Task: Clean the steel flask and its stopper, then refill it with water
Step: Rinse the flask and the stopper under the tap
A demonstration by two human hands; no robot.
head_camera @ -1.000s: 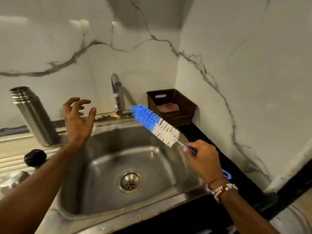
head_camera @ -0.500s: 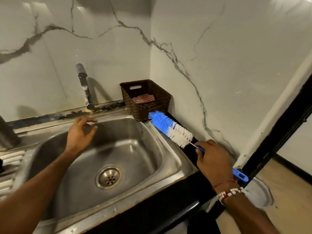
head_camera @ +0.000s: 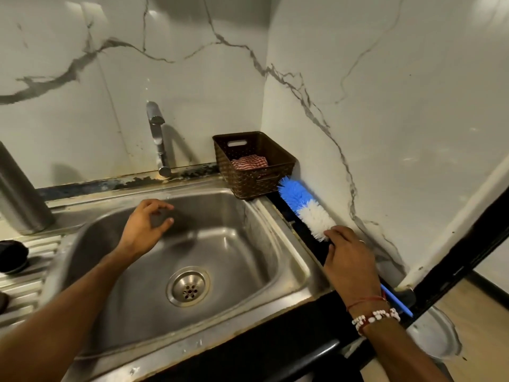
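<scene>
Two hands are over a steel sink (head_camera: 192, 186), whose basin holds nothing but its drain (head_camera: 188, 286), so there is room to wash and rinse. The flask (head_camera: 19, 194) stands upright on the ledge at the far left, cut by the frame edge. It is well away from both hands, and its mouth is out of view. A brown basket (head_camera: 253, 175) with a striped cloth (head_camera: 249, 162) in it sits in the corner against the wall, likely to keep the cloth off the wet steel. The tap (head_camera: 158, 139) rises behind the basin, with no water seen running.

The brush (head_camera: 305, 208) lies along the dark counter strip between sink and wall, its blue tip just beside the basket. The right hand (head_camera: 347, 257) covers its stem with fingers curled over it, seemingly parking it clear of the basin. The left hand (head_camera: 146, 228) hovers above the basin, fingers loosely bent and holding nothing, probably free to fetch the flask. A black stopper (head_camera: 11, 256), as I judge it, rests on the draining ridges below the flask, off it and ready to wash separately.
</scene>
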